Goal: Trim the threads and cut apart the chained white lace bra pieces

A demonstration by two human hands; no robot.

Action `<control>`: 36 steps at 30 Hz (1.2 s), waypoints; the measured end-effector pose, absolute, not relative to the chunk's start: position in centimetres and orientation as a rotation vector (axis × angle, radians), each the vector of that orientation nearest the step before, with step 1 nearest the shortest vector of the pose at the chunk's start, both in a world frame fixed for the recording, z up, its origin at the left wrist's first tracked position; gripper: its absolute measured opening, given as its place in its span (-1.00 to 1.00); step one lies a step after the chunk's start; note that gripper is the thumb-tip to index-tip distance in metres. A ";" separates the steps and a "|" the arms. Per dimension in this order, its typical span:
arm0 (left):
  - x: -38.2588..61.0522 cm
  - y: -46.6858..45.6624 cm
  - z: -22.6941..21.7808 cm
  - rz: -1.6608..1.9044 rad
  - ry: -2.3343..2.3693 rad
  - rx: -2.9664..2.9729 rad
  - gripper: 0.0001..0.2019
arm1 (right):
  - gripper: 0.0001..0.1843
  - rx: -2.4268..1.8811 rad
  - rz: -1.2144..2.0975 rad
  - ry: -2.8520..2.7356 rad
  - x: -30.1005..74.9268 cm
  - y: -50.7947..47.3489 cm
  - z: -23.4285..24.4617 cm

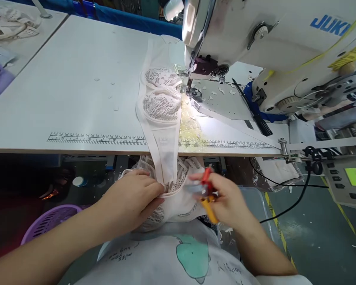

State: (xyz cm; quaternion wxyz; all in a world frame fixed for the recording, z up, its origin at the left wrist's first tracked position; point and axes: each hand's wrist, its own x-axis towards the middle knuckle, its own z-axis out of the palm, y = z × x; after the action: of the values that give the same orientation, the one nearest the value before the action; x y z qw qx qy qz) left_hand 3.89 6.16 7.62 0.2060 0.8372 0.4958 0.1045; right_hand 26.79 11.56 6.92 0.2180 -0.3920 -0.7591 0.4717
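Note:
A white lace bra (pixel 161 105) lies under the sewing machine's presser foot (pixel 192 93) and hangs over the table's front edge. More white lace bra pieces (pixel 180 206) are bunched on the lap below. My left hand (pixel 138 196) is closed on the bra's fabric at the lower end of the hanging wing, thumb and fingers pinching it. My right hand (pixel 227 198) is wrapped round a pair of snips (pixel 207 194) with red and orange handles, their blades pointing left, close to the fabric. The snips are blurred by motion, so I cannot tell whether the blades touch cloth.
A white JUKI sewing machine (pixel 273 47) stands at the right, with a black-handled tool (pixel 255 114) on its bed. A printed ruler (pixel 97 138) runs along the table's front. A purple basket (pixel 52 219) sits low left; a control panel (pixel 348 178) is at right.

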 end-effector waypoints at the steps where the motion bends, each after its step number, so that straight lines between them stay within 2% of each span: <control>1: 4.1 6.2 7.6 0.309 1.357 2.347 -0.77 | -0.78 -1.006 1.399 -2.136 25.9 11.3 6.9; 3: 4.3 6.3 7.5 0.325 1.314 2.374 -0.80 | -0.86 -0.943 1.493 -2.167 24.6 11.0 6.5; 6: 3.8 6.1 7.4 0.233 1.303 2.469 -0.79 | -0.88 -0.957 1.593 -2.082 23.8 11.1 5.9; 10: 1.6 5.3 7.7 0.084 1.329 2.637 -0.61 | -0.85 -0.964 1.781 -1.930 24.4 11.5 5.3; 18: -1.6 4.4 8.1 0.614 1.436 2.231 -0.68 | -0.82 -1.022 1.849 -1.843 25.2 11.5 4.7; 23: -1.1 4.4 8.1 0.735 1.513 1.976 -0.69 | -0.80 -1.084 1.758 -1.925 26.0 10.8 4.9; 27: 1.0 4.4 8.5 0.831 1.613 1.862 -0.79 | -0.77 -1.092 1.624 -2.096 27.0 10.3 5.3; 31: 3.9 5.1 8.3 0.977 1.575 1.866 -0.67 | -0.83 -1.083 1.518 -2.179 27.7 10.7 6.1; 36: 6.8 6.6 8.4 1.135 1.410 2.082 -0.57 | -0.85 -1.039 1.433 -1.866 26.8 11.8 7.9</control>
State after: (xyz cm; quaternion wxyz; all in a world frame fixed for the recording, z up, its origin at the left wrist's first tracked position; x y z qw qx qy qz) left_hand 6.82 6.60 8.40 0.1903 0.7408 0.5019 0.4039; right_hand 26.83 11.78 7.86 0.2811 -0.3876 -0.6962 0.5349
